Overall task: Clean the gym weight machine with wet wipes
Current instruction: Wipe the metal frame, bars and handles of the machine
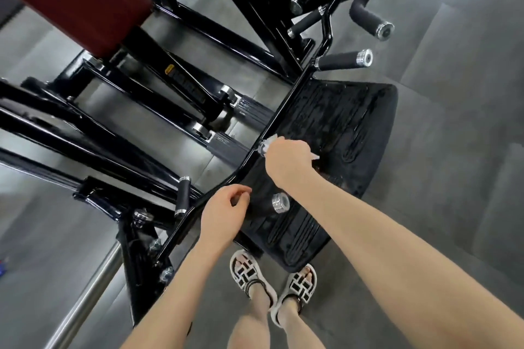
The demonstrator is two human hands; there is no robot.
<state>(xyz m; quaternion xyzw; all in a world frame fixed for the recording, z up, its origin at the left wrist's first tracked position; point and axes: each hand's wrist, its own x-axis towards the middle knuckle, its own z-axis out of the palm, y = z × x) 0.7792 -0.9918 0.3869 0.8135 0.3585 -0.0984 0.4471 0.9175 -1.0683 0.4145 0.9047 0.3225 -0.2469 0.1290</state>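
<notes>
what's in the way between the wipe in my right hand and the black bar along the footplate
Nothing visible. The right hand holds the wipe right at the black bar; the left hand, empty, is lower along it, apart from the wipe.

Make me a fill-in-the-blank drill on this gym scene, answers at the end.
1. The wipe is in the right hand, while the left hand holds ____.
2. The ribbed footplate is ____ in colour.
3. The pad at the upper left is dark ____.
4. The feet wear ____.

Missing words: nothing; black; red; sandals.
</notes>
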